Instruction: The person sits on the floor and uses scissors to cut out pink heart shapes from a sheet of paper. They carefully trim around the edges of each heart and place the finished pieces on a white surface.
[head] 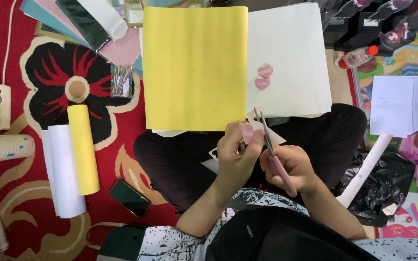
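Observation:
My left hand (235,154) pinches a small pink paper heart (247,132) above my lap. My right hand (291,166) grips pink-handled scissors (272,150), blades pointing away from me and lying against the heart's right edge. Two finished pink hearts (263,77) lie on a cream sheet (296,58) just beyond my knees. A large yellow sheet (194,67) lies next to it on the left, partly over it.
Rolled yellow paper (84,150) and rolled white paper (64,171) lie at left beside a dark phone (129,198). A power strip (0,106) sits far left. Coloured rolls (88,21) lie at top left. A plastic bottle (356,58), white sheets (395,104) and a black bag (383,186) are at right.

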